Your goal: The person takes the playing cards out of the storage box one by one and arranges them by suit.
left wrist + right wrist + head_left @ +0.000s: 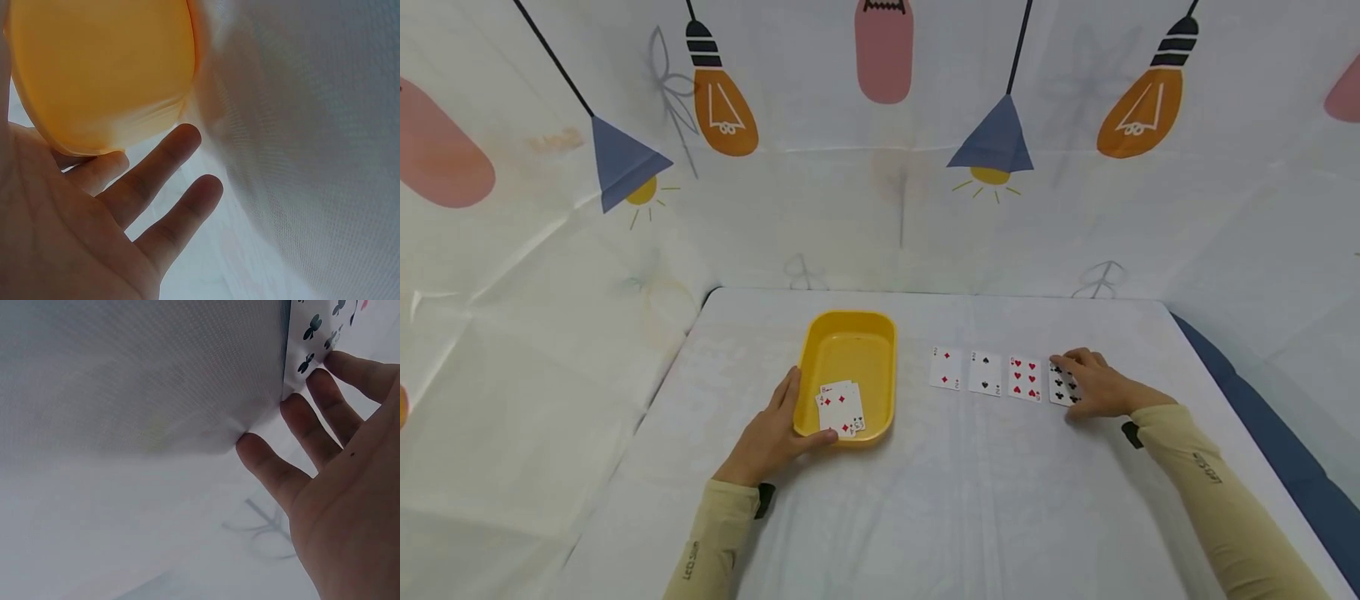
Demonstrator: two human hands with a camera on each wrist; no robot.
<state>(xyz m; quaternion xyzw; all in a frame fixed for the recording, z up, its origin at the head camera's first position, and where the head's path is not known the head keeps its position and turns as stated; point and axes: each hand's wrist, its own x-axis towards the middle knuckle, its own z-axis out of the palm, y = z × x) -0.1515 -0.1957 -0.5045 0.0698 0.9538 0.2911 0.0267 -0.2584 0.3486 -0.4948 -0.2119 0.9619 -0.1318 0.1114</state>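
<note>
Right of centre, cards (985,372) are showing two diamonds, two spades, six hearts and clubs. Lower centre, another card (838,408) is showing diamonds; lower left and right, sleeves (1225,500) are bearing blurred lettering.

This looks like a small curtained booth (1262,208); the wider building cannot be told. Pale sheets (820,208) printed with lamps (996,137) and light bulbs (726,112) hang behind and beside a white-covered table (940,517).

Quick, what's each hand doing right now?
Left hand: holding the yellow tray at its edge.
Right hand: open, touching the clubs card.
</note>
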